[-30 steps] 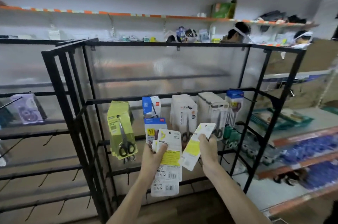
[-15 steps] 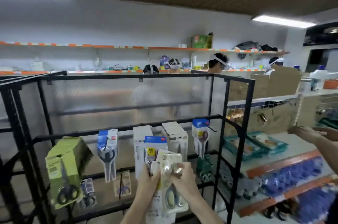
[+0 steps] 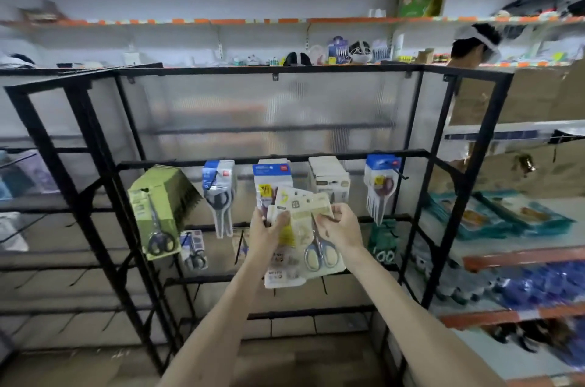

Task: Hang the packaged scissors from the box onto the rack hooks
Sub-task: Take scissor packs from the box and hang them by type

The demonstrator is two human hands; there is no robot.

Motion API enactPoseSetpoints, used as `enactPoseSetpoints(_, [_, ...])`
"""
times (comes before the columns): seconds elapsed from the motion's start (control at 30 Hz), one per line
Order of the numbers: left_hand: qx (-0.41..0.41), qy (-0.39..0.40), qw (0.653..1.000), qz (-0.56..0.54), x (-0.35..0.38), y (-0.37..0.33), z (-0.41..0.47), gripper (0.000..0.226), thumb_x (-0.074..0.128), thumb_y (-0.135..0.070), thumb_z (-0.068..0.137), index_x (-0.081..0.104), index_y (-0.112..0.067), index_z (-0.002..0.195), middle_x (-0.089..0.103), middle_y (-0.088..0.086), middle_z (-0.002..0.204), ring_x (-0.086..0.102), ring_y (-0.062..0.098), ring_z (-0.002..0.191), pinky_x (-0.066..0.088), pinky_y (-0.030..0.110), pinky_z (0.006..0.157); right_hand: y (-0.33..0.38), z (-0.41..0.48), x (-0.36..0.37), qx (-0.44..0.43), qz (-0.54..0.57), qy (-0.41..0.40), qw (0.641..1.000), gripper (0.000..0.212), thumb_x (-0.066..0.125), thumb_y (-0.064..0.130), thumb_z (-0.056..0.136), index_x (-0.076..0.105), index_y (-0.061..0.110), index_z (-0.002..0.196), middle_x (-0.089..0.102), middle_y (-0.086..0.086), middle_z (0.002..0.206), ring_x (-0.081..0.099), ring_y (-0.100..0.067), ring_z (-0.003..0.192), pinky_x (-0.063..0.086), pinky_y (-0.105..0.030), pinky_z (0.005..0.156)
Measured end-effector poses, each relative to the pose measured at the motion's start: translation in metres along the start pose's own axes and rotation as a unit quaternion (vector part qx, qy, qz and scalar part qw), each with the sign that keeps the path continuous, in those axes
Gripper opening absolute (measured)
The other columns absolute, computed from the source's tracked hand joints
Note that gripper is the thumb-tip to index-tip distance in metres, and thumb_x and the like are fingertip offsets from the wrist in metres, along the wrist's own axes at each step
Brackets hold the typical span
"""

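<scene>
My left hand grips a stack of cream-and-yellow scissors packs in front of the black rack. My right hand pinches the front pack, which shows blue-handled scissors, near its top. Both hands are level with the rack's middle row. On the upper bar hang green scissors packs, blue-white packs, more blue-white packs, white packs and a pack at the right. The box is not in view.
A second black rack stands to the left. Shelves with teal and blue goods run along the right. A person in a white headset is behind the rack. Small packs hang on the lower row.
The view has swung down and back left to centre the rack. My right hand has flipped one pack front-side out and brought it onto the stack in my left hand.
</scene>
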State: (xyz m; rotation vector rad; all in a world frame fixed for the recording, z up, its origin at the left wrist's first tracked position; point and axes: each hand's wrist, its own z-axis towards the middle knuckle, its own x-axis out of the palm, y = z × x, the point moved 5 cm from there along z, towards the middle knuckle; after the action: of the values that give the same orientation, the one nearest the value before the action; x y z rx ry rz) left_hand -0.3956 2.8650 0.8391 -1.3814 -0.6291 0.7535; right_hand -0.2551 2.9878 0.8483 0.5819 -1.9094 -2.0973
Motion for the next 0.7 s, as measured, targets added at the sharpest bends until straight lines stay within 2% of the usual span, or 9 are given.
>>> enactPoseSetpoints(0.07, [0.011,-0.006,1.0,0.007,-0.01,-0.005,0.009,0.032,0.072,-0.022,0.095,0.053,-0.016,0.12,0.068,-0.008,0.106,0.064,-0.002,0.087,0.047,0.006,0.057,0.008,0.007,0.008,-0.014,0.003,0.001,1.0,0.015,0.071,0.012,0.09,0.057,0.018,0.093,0.071,-0.009,0.098,0.059,-0.012,0.071,0.047,-0.027,0.063])
enactPoseSetpoints(0.17, [0.024,-0.004,1.0,0.012,-0.022,-0.009,0.023,0.035,0.075,-0.026,0.092,0.053,-0.019,0.118,0.07,-0.006,0.108,0.068,0.003,0.091,0.05,0.017,0.067,0.013,0.014,0.015,-0.017,0.021,0.002,1.0,0.017,0.071,0.01,0.09,0.06,0.013,0.103,0.071,-0.005,0.101,0.061,-0.009,0.075,0.046,-0.018,0.055])
enactPoseSetpoints(0.23, [0.028,-0.004,1.0,0.0,-0.026,-0.011,0.028,0.034,0.075,-0.027,0.092,0.052,-0.02,0.117,0.069,-0.007,0.106,0.069,0.007,0.093,0.051,0.02,0.069,0.018,0.018,0.018,-0.022,0.024,0.002,0.999,0.014,0.07,0.01,0.092,0.061,0.019,0.098,0.069,0.004,0.096,0.062,-0.005,0.08,0.047,-0.016,0.058])
enactPoseSetpoints(0.33, [0.03,-0.007,0.999,0.01,-0.031,-0.015,0.03,0.033,0.073,-0.028,0.093,0.049,-0.022,0.115,0.064,-0.013,0.1,0.064,0.001,0.087,0.044,0.015,0.064,0.019,0.023,0.024,-0.017,0.032,-0.002,0.999,0.021,0.068,0.009,0.093,0.061,0.028,0.088,0.067,0.012,0.091,0.063,-0.004,0.086,0.048,-0.019,0.066])
enactPoseSetpoints(0.43, [0.028,-0.007,0.999,0.018,-0.039,-0.014,0.034,0.033,0.073,-0.028,0.093,0.05,-0.021,0.116,0.065,-0.011,0.101,0.063,-0.002,0.085,0.043,0.012,0.061,0.015,0.026,0.031,-0.001,0.048,0.002,0.999,0.014,0.068,0.008,0.093,0.065,0.02,0.101,0.068,0.009,0.096,0.063,-0.002,0.087,0.049,-0.018,0.067])
enactPoseSetpoints(0.5, [0.023,-0.005,1.0,0.014,-0.045,-0.013,0.035,0.035,0.073,-0.028,0.092,0.052,-0.018,0.119,0.067,-0.008,0.103,0.065,0.0,0.086,0.045,0.012,0.06,0.013,0.027,0.035,0.009,0.053,-0.004,0.999,0.022,0.069,0.01,0.092,0.063,0.014,0.112,0.068,0.006,0.1,0.064,-0.007,0.093,0.052,-0.025,0.079])
enactPoseSetpoints(0.57, [0.021,-0.003,1.0,0.008,-0.053,-0.01,0.036,0.034,0.073,-0.027,0.093,0.053,-0.018,0.119,0.069,-0.008,0.103,0.066,0.0,0.085,0.047,0.011,0.058,0.008,0.028,0.037,0.024,0.059,-0.018,0.998,0.026,0.072,0.013,0.09,0.061,0.016,0.113,0.067,0.002,0.105,0.063,-0.014,0.099,0.051,-0.033,0.09])
enactPoseSetpoints(0.7, [0.026,0.001,1.0,-0.007,-0.07,-0.002,0.033,0.031,0.073,-0.023,0.093,0.054,-0.018,0.118,0.071,-0.007,0.102,0.069,0.0,0.082,0.052,0.012,0.057,-0.005,0.024,0.042,0.056,0.087,-0.036,0.994,0.023,0.073,0.013,0.089,0.064,0.015,0.11,0.07,-0.003,0.104,0.067,-0.023,0.102,0.053,-0.043,0.095])
